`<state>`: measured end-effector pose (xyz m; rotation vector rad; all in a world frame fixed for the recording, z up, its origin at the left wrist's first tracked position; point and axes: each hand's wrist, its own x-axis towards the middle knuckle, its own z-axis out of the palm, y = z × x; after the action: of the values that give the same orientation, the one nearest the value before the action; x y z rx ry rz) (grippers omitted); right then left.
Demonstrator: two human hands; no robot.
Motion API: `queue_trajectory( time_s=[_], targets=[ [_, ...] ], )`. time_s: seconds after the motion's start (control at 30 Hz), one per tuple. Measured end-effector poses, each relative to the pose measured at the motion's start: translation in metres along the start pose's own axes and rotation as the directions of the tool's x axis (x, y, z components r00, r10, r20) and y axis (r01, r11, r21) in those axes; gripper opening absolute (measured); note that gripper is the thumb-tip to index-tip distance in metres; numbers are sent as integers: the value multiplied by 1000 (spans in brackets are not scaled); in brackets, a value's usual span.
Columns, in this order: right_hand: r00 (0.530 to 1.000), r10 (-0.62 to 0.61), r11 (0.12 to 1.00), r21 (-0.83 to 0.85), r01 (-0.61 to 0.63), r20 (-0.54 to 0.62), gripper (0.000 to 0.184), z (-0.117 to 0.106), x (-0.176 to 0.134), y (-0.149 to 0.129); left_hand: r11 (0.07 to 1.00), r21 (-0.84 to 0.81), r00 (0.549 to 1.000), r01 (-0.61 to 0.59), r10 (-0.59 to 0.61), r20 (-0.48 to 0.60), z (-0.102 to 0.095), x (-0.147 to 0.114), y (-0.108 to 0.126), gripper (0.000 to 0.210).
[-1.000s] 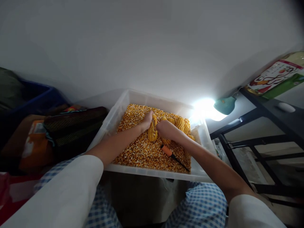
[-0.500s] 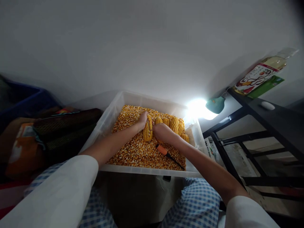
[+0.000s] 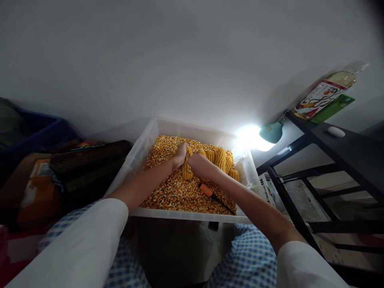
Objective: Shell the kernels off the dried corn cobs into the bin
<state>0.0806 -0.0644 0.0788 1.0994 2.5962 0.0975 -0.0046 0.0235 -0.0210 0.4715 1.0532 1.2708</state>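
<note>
Over kernels [image 3: 174, 196] in a bin [image 3: 186, 216], left hand [image 3: 180, 154] gripping a corn cob [image 3: 186, 173], right hand [image 3: 200, 165] against it, grip unclear

No words can be read: the print on the label [image 3: 318, 98] of the bottle [image 3: 328, 90], the pale patch [image 3: 44, 169] on the orange box [image 3: 34, 202] and the mark [image 3: 347, 99] on the green pack [image 3: 332, 109] are too small or blurred.

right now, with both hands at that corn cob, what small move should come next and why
I'd probably press the right hand down along the corn cob: the left hand seems to steady its upper end, the right rests against its side, kernel rows line its lower part, and the plastic tub of loose kernels lies beneath for any that drop.
</note>
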Motion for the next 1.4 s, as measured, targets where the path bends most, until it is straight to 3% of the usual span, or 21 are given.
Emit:
queue_trajectory(
  time_s=[0.17, 0.4, 0.5, 0.63, 0.73, 0.87, 1.07, 1.4],
  targets=[
    [999, -37, 998, 39, 39, -40, 22, 7, 4, 26, 1000, 23, 999, 2, -3, 34, 2, -3, 1, 21],
    [988, -47, 957, 276, 85, -144, 31, 24, 1, 52, 991, 108, 993, 76, -85, 84, 2, -10, 4, 26],
    [983, -34, 900, 422, 108, -179, 36, 36, -1, 59, 979, 157, 987, 133, -146, 70, 1, -8, 3, 29],
    [975, 11, 748, 649, 138, -220, 42, 57, -4, 67, 966, 144, 973, 213, -223, 56, 1, -5, 3, 29],
    [974, 47, 689, 713, 128, -221, 46, 68, -4, 70, 967, 114, 969, 227, -236, 72, 1, -6, 4, 27],
    [982, 36, 735, 670, 101, -187, 44, 64, -7, 69, 964, 113, 965, 239, -249, 81, 1, -8, 5, 28],
    [961, 34, 894, 437, 94, -276, 27, 37, -26, 54, 971, 88, 963, 224, -234, 130, -2, -10, 7, 29],
    [949, -49, 912, 374, 170, -312, 27, 39, -22, 49, 974, 57, 971, 220, -224, 88, -1, -13, 7, 28]
  ],
)
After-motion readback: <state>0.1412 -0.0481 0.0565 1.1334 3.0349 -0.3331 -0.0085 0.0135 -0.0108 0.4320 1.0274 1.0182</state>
